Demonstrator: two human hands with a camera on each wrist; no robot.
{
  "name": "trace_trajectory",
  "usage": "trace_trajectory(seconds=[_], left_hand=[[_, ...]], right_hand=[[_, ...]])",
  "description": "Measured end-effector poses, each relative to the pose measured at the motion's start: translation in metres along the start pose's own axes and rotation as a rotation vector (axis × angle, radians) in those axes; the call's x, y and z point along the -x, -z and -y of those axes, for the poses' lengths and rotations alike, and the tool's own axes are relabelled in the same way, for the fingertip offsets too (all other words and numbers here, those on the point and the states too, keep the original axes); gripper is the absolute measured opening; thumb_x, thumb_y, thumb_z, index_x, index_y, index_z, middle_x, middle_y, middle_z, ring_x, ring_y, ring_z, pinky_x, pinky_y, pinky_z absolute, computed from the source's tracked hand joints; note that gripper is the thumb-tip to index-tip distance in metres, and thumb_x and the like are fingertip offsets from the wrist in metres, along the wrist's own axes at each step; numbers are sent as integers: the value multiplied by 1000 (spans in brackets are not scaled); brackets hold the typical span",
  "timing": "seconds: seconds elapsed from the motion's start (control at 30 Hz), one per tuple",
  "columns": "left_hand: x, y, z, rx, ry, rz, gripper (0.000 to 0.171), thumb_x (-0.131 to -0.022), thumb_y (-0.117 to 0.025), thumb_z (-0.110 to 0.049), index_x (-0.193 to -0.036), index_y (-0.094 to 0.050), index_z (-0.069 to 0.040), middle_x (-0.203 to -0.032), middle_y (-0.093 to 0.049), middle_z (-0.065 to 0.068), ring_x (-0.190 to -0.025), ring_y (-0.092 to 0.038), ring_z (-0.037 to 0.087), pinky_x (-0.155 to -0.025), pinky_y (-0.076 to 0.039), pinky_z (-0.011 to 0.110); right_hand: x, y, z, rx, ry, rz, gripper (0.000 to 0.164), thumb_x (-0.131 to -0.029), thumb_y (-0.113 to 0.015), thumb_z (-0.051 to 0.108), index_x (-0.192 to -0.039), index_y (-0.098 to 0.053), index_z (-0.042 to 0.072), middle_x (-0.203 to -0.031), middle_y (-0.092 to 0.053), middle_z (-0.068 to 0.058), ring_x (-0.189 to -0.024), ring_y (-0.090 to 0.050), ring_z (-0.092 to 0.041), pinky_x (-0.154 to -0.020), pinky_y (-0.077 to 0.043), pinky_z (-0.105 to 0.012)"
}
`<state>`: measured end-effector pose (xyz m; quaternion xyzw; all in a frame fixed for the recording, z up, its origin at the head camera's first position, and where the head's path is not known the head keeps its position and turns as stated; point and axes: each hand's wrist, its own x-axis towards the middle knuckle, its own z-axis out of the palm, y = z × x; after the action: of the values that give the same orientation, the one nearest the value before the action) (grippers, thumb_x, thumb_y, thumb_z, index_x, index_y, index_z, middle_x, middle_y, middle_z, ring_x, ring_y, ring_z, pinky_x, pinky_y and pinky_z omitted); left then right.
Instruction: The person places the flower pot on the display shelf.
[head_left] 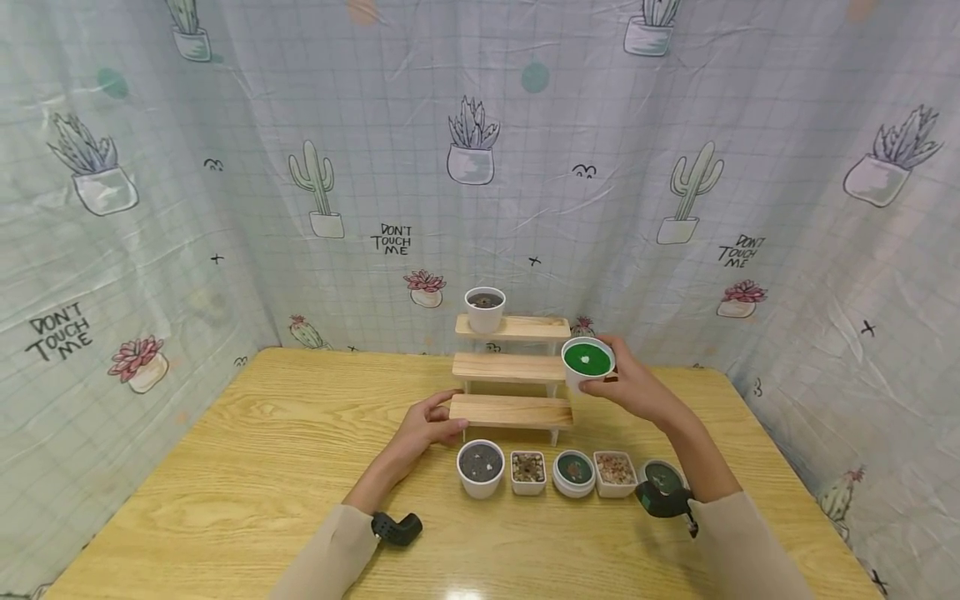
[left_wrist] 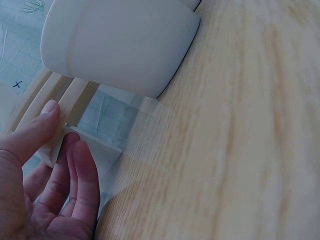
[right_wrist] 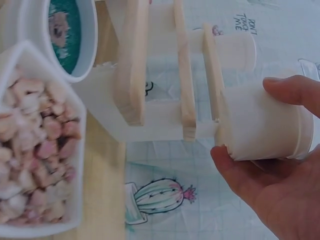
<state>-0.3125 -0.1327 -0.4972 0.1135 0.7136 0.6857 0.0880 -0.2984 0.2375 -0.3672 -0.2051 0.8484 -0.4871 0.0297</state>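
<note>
My right hand (head_left: 636, 390) holds a white round pot (head_left: 588, 361) with a green top and a small pale spot in its middle. The pot is raised at the right end of the middle step of a three-step wooden stand (head_left: 512, 410). In the right wrist view, thumb and fingers grip opposite sides of that pot (right_wrist: 270, 122). My left hand (head_left: 422, 432) is at the left end of the lowest step. Seen from the left wrist, its thumb and fingers pinch the end of the step (left_wrist: 59, 137). Another white pot (head_left: 485, 310) stands on the top step, at the left.
Before the stand is a row: a round pot with dark grey filling (head_left: 481, 468), a square pot of pebbles (head_left: 528, 472), a round green-filled pot (head_left: 574, 473), a square pot of pinkish stones (head_left: 615, 473) and another green-topped pot (head_left: 663, 477) under the right wrist. A printed curtain (head_left: 480, 225) surrounds the table.
</note>
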Motion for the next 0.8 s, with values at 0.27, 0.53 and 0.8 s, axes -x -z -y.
trace_trajectory(seconds=[0.27, 0.53, 0.8], left_hand=[[1, 0, -2, -10, 4, 17, 73, -92, -80, -17, -156, -44, -9, -93, -71, 2, -89, -69, 13, -80, -62, 31], [1, 1, -1, -9, -2, 20, 73, -92, -79, -16, -156, -44, -8, -92, -70, 1, -89, -69, 12, -79, -62, 30], [2, 0, -2, -13, -5, 12, 71, -92, -79, -17, -155, -46, -10, -89, -68, 0, -87, -67, 12, -79, -61, 29]], right_hand=[[-19, 1, 12, -3, 1, -31, 82, -95, -74, 18, -156, -22, 0, -149, -43, -26, -133, -52, -42, -98, -54, -40], [-42, 2, 23, 20, 17, -44, 80, -94, -73, 21, -153, -24, -1, -144, -44, -24, -127, -53, -36, -97, -49, -38], [-65, 1, 32, 41, -5, -52, 84, -93, -74, 21, -155, -23, -2, -147, -42, -25, -128, -51, -36, -103, -48, -44]])
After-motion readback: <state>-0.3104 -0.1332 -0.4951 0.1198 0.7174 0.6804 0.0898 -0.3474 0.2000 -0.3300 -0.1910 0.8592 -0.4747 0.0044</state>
